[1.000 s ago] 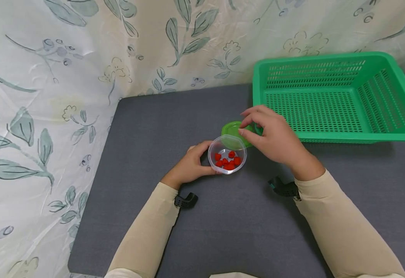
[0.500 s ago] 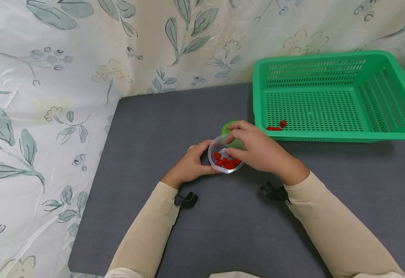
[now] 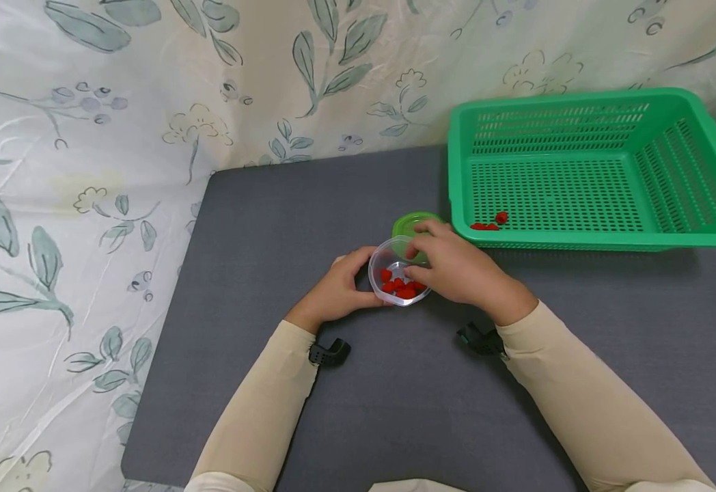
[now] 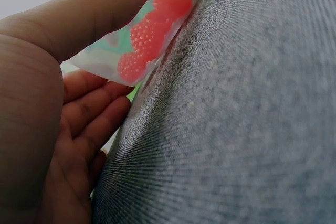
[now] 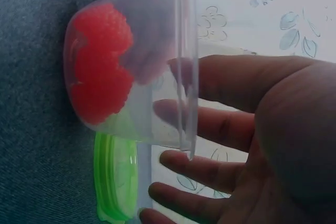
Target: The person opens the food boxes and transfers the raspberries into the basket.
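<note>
The left hand (image 3: 341,287) has its grip curled round a clear round plastic cup (image 5: 139,6), thumb on the near wall. The cup stands upright on the dark grey tabletop (image 3: 259,232), with bumpy red raspberries (image 5: 102,66) at its bottom. The right hand (image 3: 465,270) dips thumb and index tip inside the rim, its grip spread, a gap showing between them. A bright green round plastic lid (image 3: 407,223) lies just beyond the cup, partly hidden by that hand. Farther right, a green perforated plastic basket (image 3: 610,239) holds several loose red berries (image 3: 501,217) by its near wall, which stands between them and the cup.
</note>
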`<action>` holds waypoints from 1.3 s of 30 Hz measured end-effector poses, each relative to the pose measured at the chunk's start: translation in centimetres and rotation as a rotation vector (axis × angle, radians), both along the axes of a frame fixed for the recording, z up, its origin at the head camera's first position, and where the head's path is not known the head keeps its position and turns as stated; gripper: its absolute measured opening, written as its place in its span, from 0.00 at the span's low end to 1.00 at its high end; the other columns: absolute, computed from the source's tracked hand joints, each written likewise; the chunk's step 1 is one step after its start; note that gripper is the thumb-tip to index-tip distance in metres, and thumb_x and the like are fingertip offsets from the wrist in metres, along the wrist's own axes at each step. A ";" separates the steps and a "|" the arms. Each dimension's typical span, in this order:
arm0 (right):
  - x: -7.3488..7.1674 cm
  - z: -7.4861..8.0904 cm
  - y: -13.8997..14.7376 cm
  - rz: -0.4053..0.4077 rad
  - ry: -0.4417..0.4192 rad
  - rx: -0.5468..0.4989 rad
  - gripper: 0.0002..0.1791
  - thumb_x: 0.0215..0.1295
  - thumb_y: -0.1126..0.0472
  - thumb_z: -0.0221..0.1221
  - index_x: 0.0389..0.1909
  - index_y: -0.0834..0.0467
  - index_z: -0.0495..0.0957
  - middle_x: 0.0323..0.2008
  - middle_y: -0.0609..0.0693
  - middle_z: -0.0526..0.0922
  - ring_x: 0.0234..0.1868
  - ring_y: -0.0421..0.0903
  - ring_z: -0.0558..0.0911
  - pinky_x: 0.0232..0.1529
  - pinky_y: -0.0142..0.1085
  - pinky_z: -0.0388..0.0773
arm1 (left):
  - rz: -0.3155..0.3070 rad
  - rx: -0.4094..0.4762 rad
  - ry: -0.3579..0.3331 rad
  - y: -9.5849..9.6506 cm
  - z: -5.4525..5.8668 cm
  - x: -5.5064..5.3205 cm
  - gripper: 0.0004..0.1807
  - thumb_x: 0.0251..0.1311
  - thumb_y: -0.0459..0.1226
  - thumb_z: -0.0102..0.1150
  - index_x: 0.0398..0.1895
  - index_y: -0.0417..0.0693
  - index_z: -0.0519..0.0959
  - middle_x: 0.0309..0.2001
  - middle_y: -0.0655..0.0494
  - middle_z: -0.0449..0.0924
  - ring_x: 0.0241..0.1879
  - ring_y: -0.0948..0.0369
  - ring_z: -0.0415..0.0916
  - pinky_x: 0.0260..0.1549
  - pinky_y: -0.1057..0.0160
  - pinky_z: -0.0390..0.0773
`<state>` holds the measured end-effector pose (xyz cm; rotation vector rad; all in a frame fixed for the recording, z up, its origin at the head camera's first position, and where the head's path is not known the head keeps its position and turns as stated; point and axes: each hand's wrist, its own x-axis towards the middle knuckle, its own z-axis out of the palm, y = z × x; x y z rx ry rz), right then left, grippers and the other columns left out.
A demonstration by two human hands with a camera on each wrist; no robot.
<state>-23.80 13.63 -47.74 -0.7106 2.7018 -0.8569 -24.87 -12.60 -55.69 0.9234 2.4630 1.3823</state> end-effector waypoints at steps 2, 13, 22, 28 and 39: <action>-0.1 -0.1 0.0 -0.017 -0.019 0.026 0.11 0.75 0.57 0.71 0.50 0.59 0.87 0.76 0.65 0.67 0.73 0.63 0.71 0.59 0.56 0.78 | 0.005 -0.003 0.003 0.0 -0.1 0.0 0.44 0.56 0.45 0.86 0.75 0.51 0.76 0.68 0.62 0.79 0.65 0.60 0.74 0.70 0.51 0.63; 0.1 -0.7 -0.4 -0.013 -0.051 0.130 0.13 0.75 0.55 0.69 0.51 0.59 0.88 0.74 0.66 0.70 0.70 0.65 0.72 0.62 0.56 0.75 | 0.015 -0.022 -0.013 0.1 0.1 0.2 0.44 0.58 0.46 0.84 0.76 0.50 0.74 0.70 0.60 0.78 0.67 0.58 0.72 0.72 0.48 0.57; 0.0 -1.0 -0.7 -0.002 -0.030 0.137 0.14 0.74 0.57 0.68 0.52 0.62 0.88 0.68 0.66 0.74 0.67 0.65 0.72 0.64 0.55 0.73 | 0.026 -0.051 -0.020 0.2 0.5 0.3 0.44 0.57 0.42 0.85 0.77 0.48 0.74 0.70 0.58 0.78 0.67 0.59 0.71 0.73 0.47 0.56; 0.0 -1.4 -0.7 0.004 -0.009 0.129 0.07 0.73 0.60 0.67 0.45 0.59 0.89 0.64 0.64 0.76 0.64 0.64 0.73 0.61 0.54 0.73 | 0.015 -0.037 -0.004 0.2 0.2 0.2 0.43 0.57 0.43 0.84 0.76 0.48 0.74 0.69 0.59 0.78 0.67 0.59 0.71 0.72 0.47 0.57; -0.1 -1.5 -0.7 -0.004 -0.022 0.116 0.05 0.73 0.60 0.68 0.42 0.57 0.88 0.66 0.64 0.74 0.65 0.64 0.71 0.60 0.54 0.73 | 0.027 -0.049 -0.008 0.2 0.4 0.3 0.43 0.57 0.42 0.84 0.76 0.48 0.75 0.69 0.58 0.78 0.67 0.59 0.71 0.73 0.47 0.56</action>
